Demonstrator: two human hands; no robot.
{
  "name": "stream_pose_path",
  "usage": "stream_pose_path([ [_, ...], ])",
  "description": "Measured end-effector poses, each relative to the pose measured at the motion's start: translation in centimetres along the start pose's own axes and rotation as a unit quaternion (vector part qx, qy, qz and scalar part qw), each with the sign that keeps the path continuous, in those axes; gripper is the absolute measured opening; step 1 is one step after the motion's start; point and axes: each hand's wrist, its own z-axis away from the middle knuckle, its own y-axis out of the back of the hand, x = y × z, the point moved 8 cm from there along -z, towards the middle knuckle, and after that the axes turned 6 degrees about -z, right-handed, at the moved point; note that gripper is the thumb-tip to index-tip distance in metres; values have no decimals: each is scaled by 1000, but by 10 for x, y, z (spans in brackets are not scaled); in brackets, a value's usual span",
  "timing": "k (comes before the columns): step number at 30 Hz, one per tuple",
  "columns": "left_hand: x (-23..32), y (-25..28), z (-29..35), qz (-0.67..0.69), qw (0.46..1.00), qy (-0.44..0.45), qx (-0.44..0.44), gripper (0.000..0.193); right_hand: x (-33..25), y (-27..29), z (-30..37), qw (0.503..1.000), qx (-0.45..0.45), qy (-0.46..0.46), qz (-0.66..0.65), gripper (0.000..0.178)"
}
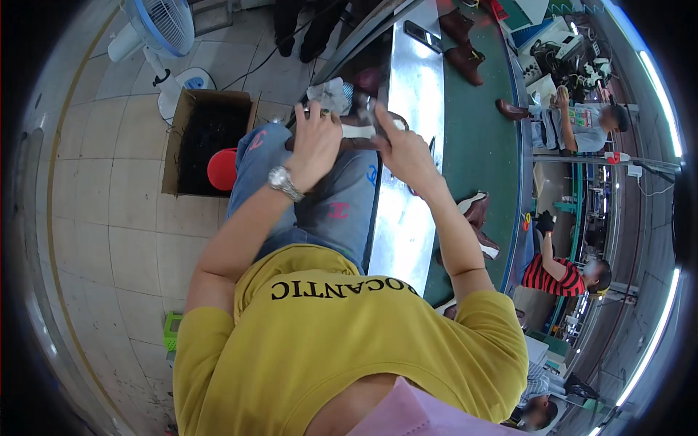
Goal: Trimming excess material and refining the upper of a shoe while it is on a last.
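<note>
Over my lap, between my two hands, is a dark brown shoe [361,144] with a pale strip [358,131] showing along it. My left hand [317,142], a metal watch on its wrist, grips the shoe's left end with bent fingers. At the other end, my right hand [407,152] is closed with the thumb side toward the shoe. A blurred greyish shape [368,111] shows by its fingers, and I cannot make out what it is. Just beyond my left fingers lies a whitish crumpled cloth or paper [331,94].
To my right run a shiny metal ledge [407,218] and a green conveyor belt [472,138] carrying brown shoes [465,62]. A phone [423,35] lies on the ledge. On my left stand a cardboard box [174,156], a red round stool or lid [222,170] and a fan [163,29]. Co-workers sit across the belt.
</note>
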Motion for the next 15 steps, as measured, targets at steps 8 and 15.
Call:
stream_pose_path([
  [8,7,-6,13,-39,995,-87,5,56,-10,-20,-4,1000,19,20,-16,62],
  [15,-30,-1,20,344,935,72,-47,74,-11,-37,-3,995,61,20,-81,65],
])
